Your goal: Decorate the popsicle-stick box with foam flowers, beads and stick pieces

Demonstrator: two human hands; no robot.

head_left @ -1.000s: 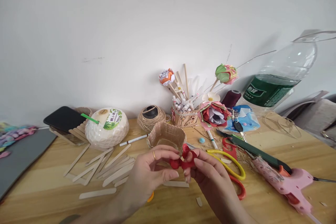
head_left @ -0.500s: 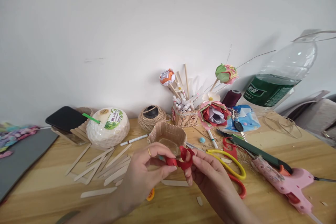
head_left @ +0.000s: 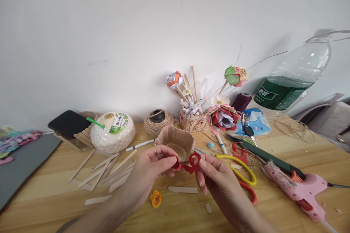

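Note:
A curled red paper strip (head_left: 193, 162) stretches between my two hands above the table. My left hand (head_left: 153, 165) pinches its tightly rolled end between thumb and fingers. The looser, looping end is gripped by my right hand (head_left: 216, 174). Just behind the strip stands a small basket with craft-stick walls (head_left: 175, 139), partly covered by my fingers. On the wood below lies an orange-yellow rolled paper flower (head_left: 155, 199), near my left wrist. A single craft stick (head_left: 182, 189) rests between my hands.
Loose craft sticks (head_left: 120, 176) and a white coconut (head_left: 112, 133) lie left. Behind are a twine ball (head_left: 158, 122) and a pot of paper flowers (head_left: 193, 121). To the right are yellow-handled scissors (head_left: 250, 173), a pink glue gun (head_left: 308, 193) and a large bottle (head_left: 290, 80).
My left hand has shifted slightly left and turned, rolling its end of the red strip. The orange-yellow flower, earlier mostly hidden behind that hand, now shows fully.

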